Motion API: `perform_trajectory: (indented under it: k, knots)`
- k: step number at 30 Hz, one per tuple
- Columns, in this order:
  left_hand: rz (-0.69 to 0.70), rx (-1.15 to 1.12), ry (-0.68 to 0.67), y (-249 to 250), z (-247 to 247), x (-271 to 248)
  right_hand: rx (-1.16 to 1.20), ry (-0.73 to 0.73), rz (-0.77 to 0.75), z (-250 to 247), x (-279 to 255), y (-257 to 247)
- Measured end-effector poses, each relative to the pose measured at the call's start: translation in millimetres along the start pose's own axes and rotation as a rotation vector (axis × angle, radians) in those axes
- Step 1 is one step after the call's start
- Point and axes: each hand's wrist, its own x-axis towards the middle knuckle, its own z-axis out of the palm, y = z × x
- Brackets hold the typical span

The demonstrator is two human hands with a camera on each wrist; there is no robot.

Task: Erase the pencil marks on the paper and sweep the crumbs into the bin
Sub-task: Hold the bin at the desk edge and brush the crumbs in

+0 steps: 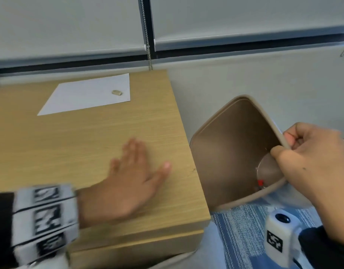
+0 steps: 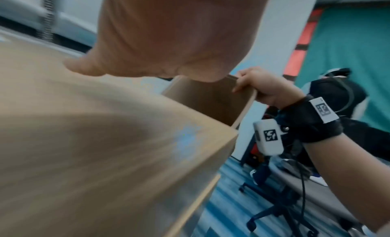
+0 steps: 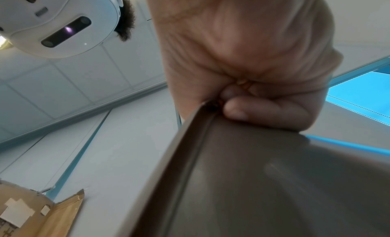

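Note:
A white sheet of paper (image 1: 89,94) lies at the far side of the wooden desk (image 1: 89,136), with a small beige eraser (image 1: 116,92) on it. My left hand (image 1: 132,175) lies flat on the desk top near its right edge, fingers straight, blurred by motion. My right hand (image 1: 310,160) grips the rim of a brown bin (image 1: 231,152), held tilted just off the desk's right edge, its mouth facing the desk. In the right wrist view my fingers (image 3: 253,107) curl over the bin rim (image 3: 190,149). Crumbs are too small to make out.
A wall and window blinds (image 1: 244,20) with a bead chain (image 1: 147,35) stand behind the desk. Blue patterned carpet (image 1: 241,230) lies below the bin. The left wrist view shows an office chair base (image 2: 274,207) and a seated person (image 2: 337,94) beyond.

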Motion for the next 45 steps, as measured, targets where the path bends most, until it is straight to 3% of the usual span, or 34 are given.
perform_trajectory:
  k: [2,4,9,12,16,21,24,30,32,34,35,37,40,43,45]
  knots:
    - [-0.076,0.054,-0.093,-18.8,3.7,-12.7,-0.013,-0.003,0.012,-1.6,-1.1,-5.2]
    - [-0.059,0.104,-0.142,-11.0,12.8,-11.1,-0.022,-0.003,0.01,-2.5,-1.3,-9.4]
    - [0.248,0.095,-0.106,86.4,48.9,8.5,-0.036,0.003,-0.008,-3.1,-4.7,-15.6]
    - [0.377,-0.042,-0.091,111.1,47.9,12.0,0.01,0.015,0.012,-2.8,-1.1,-10.2]
    - [0.26,-0.198,0.025,63.2,8.3,12.5,0.036,0.021,0.038,1.3,4.3,2.0]
    - [0.041,-0.046,0.007,-11.8,4.2,2.3,0.072,0.019,0.052,5.1,4.0,7.4]
    - [0.059,0.067,-0.046,1.6,25.7,5.2,0.062,0.009,0.039,6.1,3.3,5.7]
    - [0.321,-0.17,-0.187,80.6,26.0,23.9,-0.002,0.009,0.018,10.0,0.4,-3.0]
    - [0.395,-0.295,-0.177,81.8,16.7,26.1,0.02,-0.004,0.001,10.2,0.5,-1.7]
    - [0.415,-0.32,-0.076,70.4,1.5,30.5,0.069,-0.006,-0.003,10.5,2.3,4.7]
    - [0.399,-0.293,-0.003,61.1,-7.6,35.3,0.1,-0.006,0.002,10.6,2.9,8.4]
    - [0.234,-0.194,0.093,37.6,-25.4,50.5,0.136,-0.003,0.018,11.4,3.7,16.7]
    - [-0.014,0.011,0.062,8.0,-42.0,68.2,0.158,-0.014,0.044,12.4,4.1,25.7]
    - [-0.007,0.153,-0.044,12.3,-29.5,71.5,0.193,-0.014,0.046,13.7,7.3,26.4]
    - [0.126,0.188,-0.114,33.1,-15.2,65.7,0.201,-0.005,0.039,15.3,12.5,25.2]
